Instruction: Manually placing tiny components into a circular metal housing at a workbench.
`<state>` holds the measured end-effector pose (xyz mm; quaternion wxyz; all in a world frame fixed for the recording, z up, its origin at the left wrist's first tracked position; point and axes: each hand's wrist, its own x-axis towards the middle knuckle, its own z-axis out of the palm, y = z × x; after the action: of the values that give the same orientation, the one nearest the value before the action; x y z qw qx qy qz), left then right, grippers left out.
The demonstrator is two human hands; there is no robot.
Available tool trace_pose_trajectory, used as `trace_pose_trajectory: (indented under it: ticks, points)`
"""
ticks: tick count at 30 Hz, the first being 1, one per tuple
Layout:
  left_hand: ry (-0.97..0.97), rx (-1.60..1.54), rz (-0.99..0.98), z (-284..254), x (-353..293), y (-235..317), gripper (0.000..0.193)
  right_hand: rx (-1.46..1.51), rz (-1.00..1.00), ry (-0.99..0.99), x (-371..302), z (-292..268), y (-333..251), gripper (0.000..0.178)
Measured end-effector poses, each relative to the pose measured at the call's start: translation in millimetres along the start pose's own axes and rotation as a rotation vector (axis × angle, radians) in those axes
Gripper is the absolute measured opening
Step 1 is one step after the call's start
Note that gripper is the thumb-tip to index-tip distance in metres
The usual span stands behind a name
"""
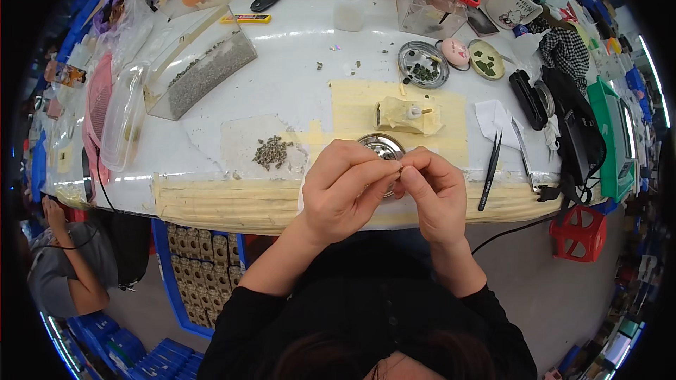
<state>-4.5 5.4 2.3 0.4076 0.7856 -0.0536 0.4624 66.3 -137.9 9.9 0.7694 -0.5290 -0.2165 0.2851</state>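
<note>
Both my hands meet above the near edge of the table, fingertips pinched together. Between the fingers of my left hand (346,181) and my right hand (436,186) is a tiny dark piece, too small to name. Just behind the fingertips lies a round shiny metal dish (381,142), partly hidden by my hands. To the left, a heap of small grey metal parts (272,153) rests on a clear sheet. Beyond the dish stands a block wrapped in yellow tape (408,115) with a small white nozzle-like tip on top.
Black tweezers (491,171) and a metal tool (524,151) lie at the right. A clear bin of small grey parts (204,74) stands far left. Round dishes (423,65) and a squeeze bottle (349,7) sit farther back. A blue crate (169,267) is below the table; another person sits at left.
</note>
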Motion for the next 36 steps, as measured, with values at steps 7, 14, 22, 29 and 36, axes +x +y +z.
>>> trace_pose_trajectory:
  ticks: [7,14,22,29,36]
  points:
    - [-0.008,0.051,-0.03,2.0,-1.3,0.5,0.022,-0.515,-0.436,0.092,2.1,-0.4,0.0,0.012]
    - [0.031,-0.011,-0.146,-0.5,-2.6,0.5,0.021,-0.702,-0.59,0.105,-1.9,8.0,0.1,0.024]
    - [0.028,-0.081,-0.137,-3.8,-1.8,1.3,0.023,-0.226,-0.216,0.017,-5.7,4.3,5.1,0.021]
    - [0.015,-0.047,-0.081,-4.0,-0.4,1.5,0.024,0.01,-0.085,-0.027,-2.9,3.2,6.0,0.017]
    - [0.041,0.028,-0.037,-1.2,-0.5,1.2,0.022,-0.202,-0.222,0.084,-0.7,7.4,3.5,0.018]
